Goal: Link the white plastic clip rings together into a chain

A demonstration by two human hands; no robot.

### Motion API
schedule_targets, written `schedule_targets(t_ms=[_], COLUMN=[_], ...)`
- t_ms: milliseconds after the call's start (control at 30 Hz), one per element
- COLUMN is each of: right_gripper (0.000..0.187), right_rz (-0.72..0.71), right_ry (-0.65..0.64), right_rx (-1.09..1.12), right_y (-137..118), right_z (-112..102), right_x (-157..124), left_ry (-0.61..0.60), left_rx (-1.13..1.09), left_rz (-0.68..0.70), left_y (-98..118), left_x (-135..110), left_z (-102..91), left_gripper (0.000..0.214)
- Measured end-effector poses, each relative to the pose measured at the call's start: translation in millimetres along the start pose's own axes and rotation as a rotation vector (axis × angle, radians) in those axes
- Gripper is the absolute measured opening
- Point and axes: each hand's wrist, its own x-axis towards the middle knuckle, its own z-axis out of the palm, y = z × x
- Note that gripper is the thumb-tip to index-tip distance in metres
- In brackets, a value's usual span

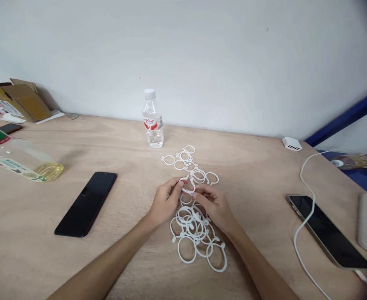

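Between both hands is a white plastic curtain ring [188, 191], with a gap showing at its top. My left hand [167, 201] pinches its left side between thumb and fingers. My right hand [215, 207] is closed on its lower right side. Nearer to me, a larger heap of similar white rings [187, 262] lies tangled on the table, some with small knobs at their ends. Beyond my fingers a looser group of rings [170, 160] lies spread toward the bottle.
A water bottle [153, 135] stands near the wall. Black phones [85, 204] [330, 233] lie left and right, a white cable [308, 221] crossing the right one. An oil bottle [23, 156] and a cardboard box [30, 102] are at left; a white charger [291, 143] sits at back right.
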Motion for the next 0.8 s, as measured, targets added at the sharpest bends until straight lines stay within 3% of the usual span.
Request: schedule_targets(t_ms=[133, 300, 467, 600, 700, 800], right_gripper=[0.031, 0.036, 0.022, 0.022, 0.025, 0.025], right_rz=[-0.052, -0.119, -0.173, -0.061, 0.008, 0.040], right_ry=[0.074, 0.037, 0.054, 0.166, 0.207, 0.192], right_rx=[0.093, 0.061, -0.035, 0.024, 0.117, 0.183], right_y=[-0.5, -4.8, -7.7, -5.2, -1.1, 2.1], right_z=[-3.7, -2.5, 1.3, -0.8, -1.6, -0.2], right_x=[-0.1, -1.8, -1.7, 1.3, 3.0, 3.3], left_ry=[-0.006, -0.056, -0.114, -0.086, -0.069, -0.069], left_rx=[0.001, 0.166, 0.172, 0.162, 0.196, 0.159], left_rz=[-0.011, 0.030, 0.067, 0.080, 0.163, 0.168], left_y=[1.8, 5.7, 6.8, 5.8, 4.1, 3.5], left_x=[-0.5, -1.2, -2.6, -4.0, -3.7, -2.6], left_z=[0.1, 0.4, -0.8, -1.4, -0.7, -0.1], left_gripper=[0.035, 0.034, 0.031, 0.035, 0.048, 0.030])
